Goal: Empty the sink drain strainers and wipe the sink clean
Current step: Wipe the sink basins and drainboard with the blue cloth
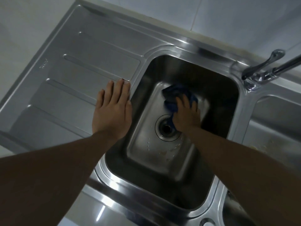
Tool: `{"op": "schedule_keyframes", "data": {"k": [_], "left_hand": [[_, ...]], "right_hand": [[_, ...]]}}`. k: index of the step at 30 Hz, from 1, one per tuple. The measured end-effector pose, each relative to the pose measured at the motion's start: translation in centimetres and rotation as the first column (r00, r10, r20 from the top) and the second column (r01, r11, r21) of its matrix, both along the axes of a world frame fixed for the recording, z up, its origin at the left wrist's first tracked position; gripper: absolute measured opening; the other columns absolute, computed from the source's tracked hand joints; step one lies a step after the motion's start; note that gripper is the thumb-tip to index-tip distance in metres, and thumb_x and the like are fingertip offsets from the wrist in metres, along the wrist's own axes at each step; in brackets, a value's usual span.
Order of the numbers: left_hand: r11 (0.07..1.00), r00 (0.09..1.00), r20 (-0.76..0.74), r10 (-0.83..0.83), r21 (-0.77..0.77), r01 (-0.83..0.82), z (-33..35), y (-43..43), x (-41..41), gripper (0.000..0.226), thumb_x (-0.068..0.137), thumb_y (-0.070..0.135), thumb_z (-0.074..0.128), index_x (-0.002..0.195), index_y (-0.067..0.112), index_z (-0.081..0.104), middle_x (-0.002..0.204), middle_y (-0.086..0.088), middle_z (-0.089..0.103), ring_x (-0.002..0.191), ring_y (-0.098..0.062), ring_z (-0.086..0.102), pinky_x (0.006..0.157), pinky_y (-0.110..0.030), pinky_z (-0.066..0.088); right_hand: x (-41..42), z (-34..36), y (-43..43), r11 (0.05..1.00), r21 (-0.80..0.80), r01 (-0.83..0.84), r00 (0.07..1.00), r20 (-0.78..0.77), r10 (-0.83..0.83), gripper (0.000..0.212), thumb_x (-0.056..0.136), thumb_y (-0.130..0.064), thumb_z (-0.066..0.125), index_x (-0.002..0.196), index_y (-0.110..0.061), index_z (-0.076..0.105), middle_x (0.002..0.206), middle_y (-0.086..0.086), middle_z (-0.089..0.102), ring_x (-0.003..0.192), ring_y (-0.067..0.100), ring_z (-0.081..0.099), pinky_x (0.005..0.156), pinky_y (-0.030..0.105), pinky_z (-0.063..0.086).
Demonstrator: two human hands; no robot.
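A stainless steel sink basin [216, 98] fills the middle of the head view. Its round drain [166, 128] is open and dark, with no strainer visible in it. My right hand [187, 114] is down in the basin, fingers spread flat on a crumpled blue cloth [172, 98] just beyond the drain, pressing it to the sink floor. My left hand [113, 108] rests flat with straight fingers on the ribbed drainboard [73, 75] beside the basin's left rim. Small bits of residue [167, 152] lie on the floor nearer me.
A chrome faucet [263, 69] with a lever stands at the upper right of the rim. A second basin [276, 128] lies to the right, with some yellowish residue. White tiled wall runs behind the sink.
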State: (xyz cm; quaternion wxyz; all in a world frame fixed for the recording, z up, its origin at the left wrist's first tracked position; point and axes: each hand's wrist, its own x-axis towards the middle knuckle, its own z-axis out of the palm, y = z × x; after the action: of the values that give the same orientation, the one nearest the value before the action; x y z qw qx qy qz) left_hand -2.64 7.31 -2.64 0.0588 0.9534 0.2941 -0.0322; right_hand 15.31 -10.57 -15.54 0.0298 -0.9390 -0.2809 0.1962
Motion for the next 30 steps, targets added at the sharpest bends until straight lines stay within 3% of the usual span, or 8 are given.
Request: {"op": "schedule_keyframes", "data": {"k": [4,8,10,15,18,22,27,30], "left_hand": [[1.0,1.0,0.004,0.005,0.005,-0.005,-0.1,-0.1,0.0,0.06,0.102,0.038,0.015,0.16,0.021,0.009,0.168,0.0,0.007,0.155,-0.024,0.001,0.125,-0.047,0.009],[1.0,1.0,0.01,-0.003,0.014,0.002,-0.2,0.1,-0.1,0.059,0.103,0.039,0.014,0.16,0.022,0.008,0.168,0.0,0.006,0.155,-0.024,0.0,0.125,-0.047,0.008],[1.0,1.0,0.015,-0.005,0.019,0.005,-0.3,0.1,-0.1,0.059,0.104,0.039,0.015,0.159,0.022,0.009,0.168,0.0,0.007,0.155,-0.024,0.001,0.125,-0.046,0.008],[1.0,1.0,0.018,0.004,0.027,-0.004,-0.5,0.0,-0.1,0.058,0.104,0.038,0.015,0.159,0.023,0.008,0.168,0.001,0.007,0.155,-0.023,0.001,0.125,-0.046,0.008],[1.0,1.0,0.023,0.001,0.028,-0.002,-0.5,0.1,-0.1,0.058,0.104,0.037,0.015,0.159,0.023,0.008,0.168,0.001,0.007,0.155,-0.023,0.0,0.125,-0.047,0.009],[1.0,0.999,0.032,0.001,0.019,-0.001,-0.6,0.1,-0.2,0.058,0.104,0.037,0.016,0.159,0.023,0.008,0.168,0.001,0.006,0.155,-0.023,0.0,0.125,-0.047,0.008],[0.999,1.0,0.029,0.008,0.044,-0.009,-0.6,0.1,-0.1,0.058,0.104,0.034,0.019,0.159,0.021,0.01,0.167,0.0,0.009,0.155,-0.025,0.004,0.124,-0.047,0.01],[0.999,1.0,0.021,0.011,0.043,-0.012,-0.6,0.0,-0.1,0.058,0.104,0.035,0.019,0.16,0.022,0.009,0.167,0.001,0.008,0.155,-0.024,0.003,0.125,-0.047,0.009]], "right_hand": [[-0.9,0.5,2.2,0.954,0.022,0.3,0.95,-0.1,-0.297,0.065,0.097,-0.034,0.048,0.156,-0.032,0.022,0.167,-0.003,0.004,0.144,0.04,0.016,0.112,0.052,0.024],[-4.5,0.9,4.0,0.991,0.134,-0.026,0.998,-0.054,0.034,0.06,0.097,-0.038,0.046,0.154,-0.027,0.032,0.165,0.003,0.016,0.141,0.038,0.024,0.113,0.048,0.024],[-7.4,0.8,4.0,0.944,0.193,-0.268,0.96,-0.026,0.278,0.058,0.096,-0.037,0.047,0.152,-0.022,0.038,0.162,0.008,0.025,0.144,0.033,0.024,0.114,0.048,0.02],[-11.0,0.2,0.5,0.826,0.195,-0.528,0.835,-0.056,0.547,0.065,0.092,-0.039,0.053,0.153,-0.026,0.035,0.162,0.01,0.025,0.137,0.044,0.03,0.103,0.05,0.039],[-9.0,0.0,1.1,0.856,0.14,-0.498,0.86,-0.043,0.508,0.067,0.095,-0.04,0.049,0.156,-0.026,0.026,0.165,0.008,0.014,0.142,0.042,0.021,0.107,0.049,0.035],[-11.1,0.4,3.2,0.973,0.179,-0.146,0.971,-0.16,0.175,0.069,0.093,-0.036,0.054,0.156,-0.027,0.028,0.165,0.006,0.013,0.14,0.046,0.02,0.108,0.053,0.033],[-13.4,0.1,-0.1,0.819,0.265,-0.509,0.837,-0.068,0.542,0.064,0.085,-0.027,0.06,0.148,-0.026,0.046,0.159,0.011,0.032,0.132,0.045,0.036,0.097,0.047,0.041],[-11.8,-0.1,0.1,0.81,0.231,-0.539,0.823,-0.063,0.565,0.063,0.088,-0.028,0.059,0.149,-0.027,0.043,0.162,0.011,0.025,0.137,0.044,0.029,0.102,0.049,0.036]]}}
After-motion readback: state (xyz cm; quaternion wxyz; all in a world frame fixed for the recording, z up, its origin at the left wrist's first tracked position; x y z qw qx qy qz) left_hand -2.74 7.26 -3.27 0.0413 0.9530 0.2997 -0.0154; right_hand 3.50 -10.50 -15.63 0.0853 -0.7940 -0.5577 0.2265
